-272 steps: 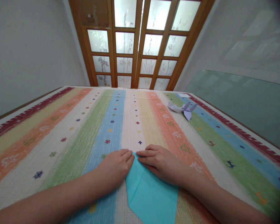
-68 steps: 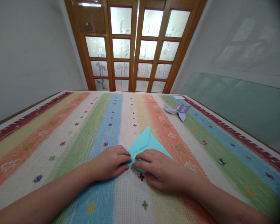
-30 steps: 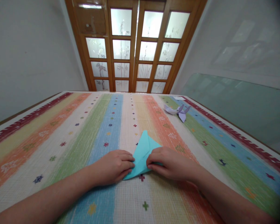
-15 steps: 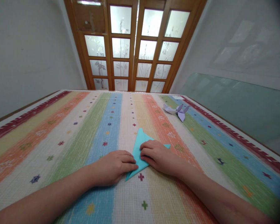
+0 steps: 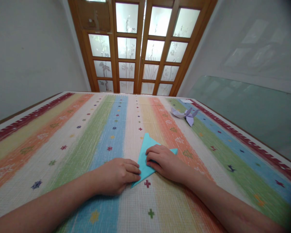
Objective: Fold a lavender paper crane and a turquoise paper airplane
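Note:
A turquoise sheet of origami paper (image 5: 142,158), folded into a pointed, roughly triangular shape, lies flat on the striped tablecloth in front of me. At its lower left edge, my left hand (image 5: 118,174) pinches the paper, thumb and fingers close together. My right hand (image 5: 163,161) rests over the right part of the paper, its fingers curled and pressing on it. That hand hides the middle of the folds, while one corner sticks out to its right.
A purple folded-paper figure (image 5: 186,115) sits farther back on the right side of the tablecloth (image 5: 99,129). Behind it is a small white piece of paper (image 5: 186,101). A wooden door with glass panes (image 5: 140,48) stands beyond the table.
My left thumb and fingers have drawn back slightly to the left along the paper's edge. The right hand and the paper stay almost where they were.

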Action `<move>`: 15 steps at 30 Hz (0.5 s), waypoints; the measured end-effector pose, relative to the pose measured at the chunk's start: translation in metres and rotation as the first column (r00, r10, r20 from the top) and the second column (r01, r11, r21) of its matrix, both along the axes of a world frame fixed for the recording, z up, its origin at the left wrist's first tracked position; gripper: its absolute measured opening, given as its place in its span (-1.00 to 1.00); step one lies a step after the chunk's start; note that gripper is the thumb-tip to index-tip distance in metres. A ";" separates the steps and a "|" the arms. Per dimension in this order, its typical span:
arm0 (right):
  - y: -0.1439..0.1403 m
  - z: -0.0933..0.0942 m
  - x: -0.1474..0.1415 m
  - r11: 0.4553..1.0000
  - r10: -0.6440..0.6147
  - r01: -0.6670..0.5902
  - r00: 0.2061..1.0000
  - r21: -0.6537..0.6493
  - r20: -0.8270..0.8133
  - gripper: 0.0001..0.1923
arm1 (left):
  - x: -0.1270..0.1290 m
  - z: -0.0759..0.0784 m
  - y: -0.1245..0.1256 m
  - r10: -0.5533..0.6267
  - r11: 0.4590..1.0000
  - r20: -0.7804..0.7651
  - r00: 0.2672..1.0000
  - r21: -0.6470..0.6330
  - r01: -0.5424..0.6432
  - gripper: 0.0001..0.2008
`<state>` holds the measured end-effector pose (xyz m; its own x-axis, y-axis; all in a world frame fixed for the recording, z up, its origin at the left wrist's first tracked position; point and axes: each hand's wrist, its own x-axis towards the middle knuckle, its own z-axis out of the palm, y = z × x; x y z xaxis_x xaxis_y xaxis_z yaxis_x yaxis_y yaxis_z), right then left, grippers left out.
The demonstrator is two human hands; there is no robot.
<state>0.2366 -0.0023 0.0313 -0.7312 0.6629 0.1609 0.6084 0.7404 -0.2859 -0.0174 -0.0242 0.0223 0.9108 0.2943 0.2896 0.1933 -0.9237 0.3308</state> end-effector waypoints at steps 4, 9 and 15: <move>0.000 -0.001 -0.001 1.000 -0.009 0.009 1.000 0.002 -0.008 -0.88 | -0.001 0.002 -0.001 -0.022 1.000 0.015 1.000 -0.022 0.023 -0.67; -0.001 -0.002 0.000 1.000 -0.017 0.017 0.999 0.001 -0.028 -0.88 | -0.002 0.006 -0.003 -0.053 0.996 0.013 0.998 -0.072 0.054 -0.65; -0.002 -0.003 0.000 1.000 -0.012 0.012 0.999 -0.001 -0.040 -0.86 | -0.002 0.010 -0.006 -0.067 0.996 0.023 0.997 -0.062 0.069 -0.69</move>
<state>0.2365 -0.0039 0.0280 -0.7164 0.6714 0.1898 0.6049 0.7333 -0.3105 -0.0194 -0.0303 0.0320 0.9233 0.2502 0.2914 0.1233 -0.9117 0.3920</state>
